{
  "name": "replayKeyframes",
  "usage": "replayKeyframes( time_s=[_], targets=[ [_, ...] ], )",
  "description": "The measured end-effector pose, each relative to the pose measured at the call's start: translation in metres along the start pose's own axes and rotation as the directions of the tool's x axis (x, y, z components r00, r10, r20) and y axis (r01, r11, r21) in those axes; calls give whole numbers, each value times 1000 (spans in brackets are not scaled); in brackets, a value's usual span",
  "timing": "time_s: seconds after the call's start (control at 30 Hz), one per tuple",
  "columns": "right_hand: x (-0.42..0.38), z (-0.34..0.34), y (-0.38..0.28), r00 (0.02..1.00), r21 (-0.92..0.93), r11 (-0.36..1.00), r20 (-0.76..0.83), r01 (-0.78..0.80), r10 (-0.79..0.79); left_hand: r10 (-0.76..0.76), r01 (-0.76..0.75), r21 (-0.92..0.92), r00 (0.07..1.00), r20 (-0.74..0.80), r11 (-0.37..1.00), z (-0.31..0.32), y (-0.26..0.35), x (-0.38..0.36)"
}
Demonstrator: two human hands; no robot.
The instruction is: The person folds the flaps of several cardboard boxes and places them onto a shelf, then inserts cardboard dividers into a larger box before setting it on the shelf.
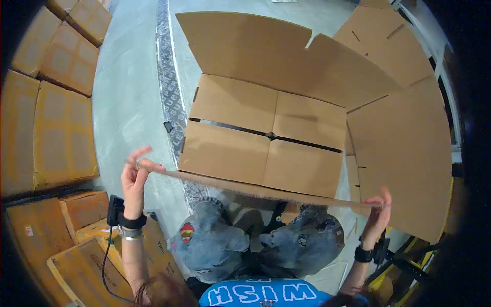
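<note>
Below the middle of the view lies a large opened cardboard box (230, 97), its inner flaps flat with a dark gap between them. My left hand (138, 166) pinches the left end of the near cardboard panel (255, 191), which is seen edge-on above my knees. At the panel's right end, my right hand (379, 207) has its fingers closed on the same edge. The far panel (245, 43) leans outward and has a slot cut in its top edge. Black straps are around both wrists.
Taped cartons (66, 133) are stacked along the left, with more boxes (92, 266) at lower left. Large cardboard sheets (404, 148) stand at the right. A dark printed strip (171, 87) runs along the floor, with a small black object (168, 127) on it.
</note>
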State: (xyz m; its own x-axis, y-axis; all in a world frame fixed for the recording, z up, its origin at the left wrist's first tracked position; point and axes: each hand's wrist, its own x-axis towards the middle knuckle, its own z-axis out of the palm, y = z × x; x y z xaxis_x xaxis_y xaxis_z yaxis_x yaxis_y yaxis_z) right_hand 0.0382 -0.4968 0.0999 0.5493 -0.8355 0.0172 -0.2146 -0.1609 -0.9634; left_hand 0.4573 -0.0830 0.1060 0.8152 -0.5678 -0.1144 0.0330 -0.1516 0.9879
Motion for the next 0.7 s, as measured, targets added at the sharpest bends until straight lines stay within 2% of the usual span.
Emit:
replayKeyframes(
  time_s=[0.03,0.1,0.13,0.17,0.23,0.33,0.43,0.53,0.63,0.7],
  targets=[
    [10,21,-7,990,-43,998,-133,44,-49,83,-87,-34,992,-90,996,13,-1,5],
    [30,46,-8,951,-171,978,-263,121,-163,232,-259,-69,934,-273,963,41,2,27],
    [41,54,-4,939,-251,955,-261,159,-225,271,-286,-23,927,-258,958,39,-5,38],
    [51,62,-1,923,-328,924,-254,197,-287,371,-320,230,899,-234,919,36,-15,50],
    [70,78,-1,929,-266,931,-206,250,-308,308,-215,385,931,-198,898,53,9,61],
    [79,103,-3,895,-219,916,-227,337,-384,443,-347,718,895,61,603,50,17,75],
    [79,115,-1,893,-207,922,-250,328,-374,412,-454,681,879,238,575,48,23,80],
    [88,111,2,921,-211,938,-220,276,-320,348,-471,671,881,321,573,59,32,87],
    [95,108,-3,965,-253,948,-128,191,-228,124,-426,781,900,418,456,65,40,90],
    [95,105,-1,981,-261,955,-96,139,-169,113,-452,798,888,446,399,63,38,90]
  ],
)
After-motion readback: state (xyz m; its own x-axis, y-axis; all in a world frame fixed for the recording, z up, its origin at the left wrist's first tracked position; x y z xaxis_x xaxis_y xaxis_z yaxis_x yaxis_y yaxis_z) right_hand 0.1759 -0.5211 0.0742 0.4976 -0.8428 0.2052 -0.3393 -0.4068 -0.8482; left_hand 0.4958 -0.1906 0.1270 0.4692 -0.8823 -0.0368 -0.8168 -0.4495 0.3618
